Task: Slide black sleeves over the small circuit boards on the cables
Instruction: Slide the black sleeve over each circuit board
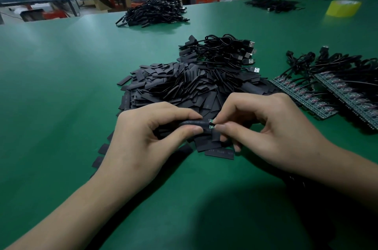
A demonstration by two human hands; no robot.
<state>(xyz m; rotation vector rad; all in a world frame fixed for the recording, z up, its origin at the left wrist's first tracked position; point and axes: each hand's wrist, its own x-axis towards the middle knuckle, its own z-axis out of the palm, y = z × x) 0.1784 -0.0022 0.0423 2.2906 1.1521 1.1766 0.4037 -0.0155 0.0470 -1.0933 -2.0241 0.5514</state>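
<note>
Pinching from both sides, the two hands meet low over the green table (61,77), near its front edge. I see the left hand (143,135) with thumb and forefinger curled round a black sleeve (191,123), which lies roughly level and points toward the right hand (270,127). The right hand pinches the small circuit board (211,123) between thumb and forefinger. Only a short green end of the board shows at the sleeve's mouth, and the rest is hidden by the sleeve and the fingertips. I cannot make out this board's cable behind the fingers. Just beyond the hands lies a broad pile of loose sleeves (176,86), and a few flat ones spill out under and beside the hands. Behind the pile rests a bundle of black USB cables (223,49), metal plugs pointing right. To the right, two rows of bare boards (306,96) with cables attached lie side by side. Far across the table sit another heap of cables (155,10) and a yellow roll of tape (343,8).
</note>
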